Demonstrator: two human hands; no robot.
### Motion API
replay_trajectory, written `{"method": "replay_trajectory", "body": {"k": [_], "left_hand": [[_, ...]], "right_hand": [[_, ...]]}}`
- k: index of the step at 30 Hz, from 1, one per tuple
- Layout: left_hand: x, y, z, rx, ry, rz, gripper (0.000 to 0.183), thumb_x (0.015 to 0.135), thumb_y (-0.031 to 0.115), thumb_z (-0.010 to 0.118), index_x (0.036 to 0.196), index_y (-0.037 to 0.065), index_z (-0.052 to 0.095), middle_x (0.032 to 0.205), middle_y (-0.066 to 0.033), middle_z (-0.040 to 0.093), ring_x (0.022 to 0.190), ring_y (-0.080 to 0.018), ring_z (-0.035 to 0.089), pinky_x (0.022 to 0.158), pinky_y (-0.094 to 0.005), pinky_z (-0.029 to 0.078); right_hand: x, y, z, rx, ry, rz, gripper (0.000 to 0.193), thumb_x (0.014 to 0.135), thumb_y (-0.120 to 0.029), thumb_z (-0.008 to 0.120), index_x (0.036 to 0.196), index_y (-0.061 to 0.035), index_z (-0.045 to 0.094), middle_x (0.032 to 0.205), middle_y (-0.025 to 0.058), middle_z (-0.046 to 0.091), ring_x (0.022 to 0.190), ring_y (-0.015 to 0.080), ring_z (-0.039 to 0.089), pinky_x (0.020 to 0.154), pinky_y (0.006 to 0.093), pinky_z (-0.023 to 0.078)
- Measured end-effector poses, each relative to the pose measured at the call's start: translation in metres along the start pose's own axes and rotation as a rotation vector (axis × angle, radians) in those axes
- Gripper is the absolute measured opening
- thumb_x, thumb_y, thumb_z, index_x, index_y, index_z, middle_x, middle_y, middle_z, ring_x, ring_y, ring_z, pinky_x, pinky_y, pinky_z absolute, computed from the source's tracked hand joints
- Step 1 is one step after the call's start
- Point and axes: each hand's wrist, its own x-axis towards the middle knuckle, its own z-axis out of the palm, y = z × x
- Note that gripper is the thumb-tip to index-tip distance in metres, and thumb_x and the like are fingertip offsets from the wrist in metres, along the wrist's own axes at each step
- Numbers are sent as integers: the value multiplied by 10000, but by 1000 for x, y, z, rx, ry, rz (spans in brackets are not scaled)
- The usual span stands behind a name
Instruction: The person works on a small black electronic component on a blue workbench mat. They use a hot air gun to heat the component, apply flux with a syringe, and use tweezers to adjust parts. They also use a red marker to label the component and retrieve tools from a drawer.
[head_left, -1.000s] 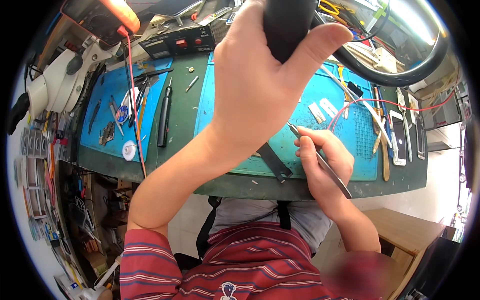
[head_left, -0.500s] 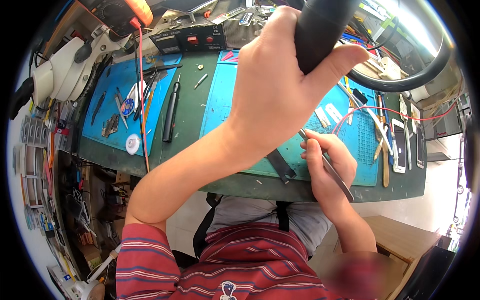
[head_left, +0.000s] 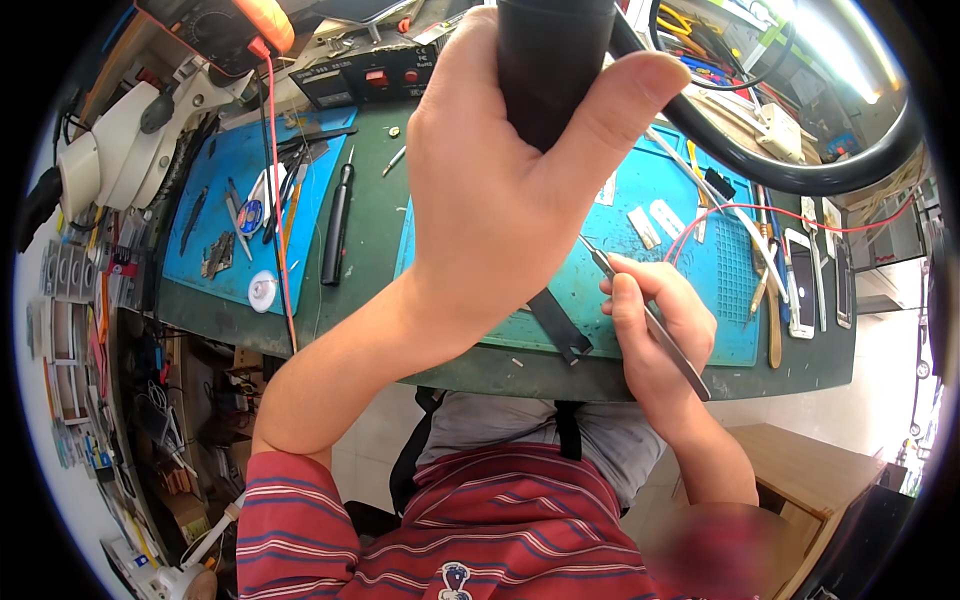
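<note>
Raised over the blue work mat (head_left: 735, 345), my left hand (head_left: 480, 220) is wrapped round a thick black cylindrical handle (head_left: 552, 75). It looks like a hot-air gun handle; its nozzle end is out of sight. A heavy black hose (head_left: 810, 181) curves round at the upper right. Lower down, my right hand (head_left: 672, 315) pinches dark metal tweezers (head_left: 670, 350), their tips pointing up and left beside my left wrist. What lies on the mat beneath my left hand is hidden. A flat black strip (head_left: 560, 328) rests on the mat between the two hands.
At left, a second blue mat (head_left: 215, 270) bears pliers, tweezers and a white spool (head_left: 262, 291). A black screwdriver (head_left: 339, 225) lies beside it. White phones (head_left: 799, 285) and tools line the right. An orange-cased multimeter (head_left: 200, 35) hangs its leads across the bench.
My left hand has shifted left with the black handle, uncovering more of the tweezers' tips and of the mat's right part. My right hand stays almost in place.
</note>
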Motion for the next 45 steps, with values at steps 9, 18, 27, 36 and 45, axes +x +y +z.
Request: {"method": "replay_trajectory", "body": {"k": [9, 18, 27, 36, 45], "left_hand": [[-5, 5, -3, 0, 43, -2, 370, 1086, 455, 510, 1040, 89, 520, 788, -20, 556, 572, -123, 561, 628, -331, 540], [-6, 10, -8, -28, 113, 3, 363, 1087, 439, 523, 1032, 81, 524, 787, -24, 563, 573, -125, 567, 628, -333, 544], [-9, 15, -30, -141, 191, -37, 407, 1082, 488, 509, 1047, 82, 506, 796, -36, 546, 599, -138, 574, 644, -352, 548], [-4, 11, -33, -199, 165, -36, 423, 1085, 512, 484, 1047, 91, 498, 796, -29, 545, 595, -141, 583, 652, -357, 554], [-3, 16, -36, -134, 136, -74, 451, 1082, 542, 464, 1057, 94, 507, 791, -21, 547, 604, -135, 585, 665, -345, 544]], "right_hand": [[0, 0, -1, -2, -3, 10, 145, 910, 8, 719, 1052, 13, 746, 843, 101, 715, 700, 162, 664, 635, 279, 518], [1, 0, -3, -34, -46, -27, 152, 984, -6, 639, 1107, 31, 721, 883, 109, 723, 712, 132, 678, 655, 260, 540], [-1, -1, -5, 34, -161, -96, 200, 850, 36, 744, 1048, 11, 747, 858, 132, 738, 714, 204, 710, 633, 293, 548], [5, -4, 0, -34, -224, -101, 246, 821, 33, 776, 1062, 12, 738, 853, 141, 737, 710, 228, 716, 626, 306, 553], [7, -5, 0, -36, -292, -119, 242, 825, 46, 774, 1063, 27, 735, 865, 150, 739, 714, 235, 719, 630, 314, 559]]}}
